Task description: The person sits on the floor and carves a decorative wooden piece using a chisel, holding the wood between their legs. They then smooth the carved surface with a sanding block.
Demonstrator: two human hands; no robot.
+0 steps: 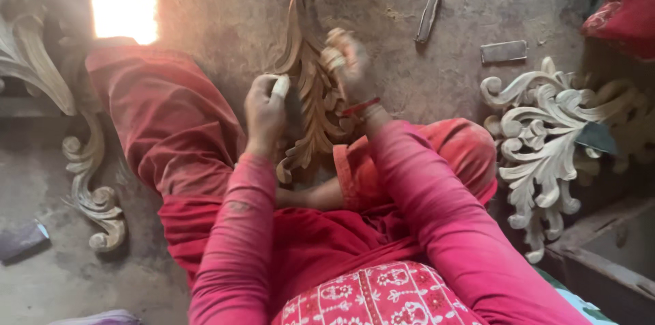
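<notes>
At the centre of the frame the left hand (265, 110) clamps the carved wooden leaf (310, 96) steady, while the blurred right hand (346, 59), closed on something unclear, should rub gently along the grooves.

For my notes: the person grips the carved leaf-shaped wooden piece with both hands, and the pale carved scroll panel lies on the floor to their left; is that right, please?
Not quite: the head view shows the pale carved scroll panel on the floor to their right. The rest holds: the left hand and right hand both grip the carved leaf-shaped wooden piece.
</notes>
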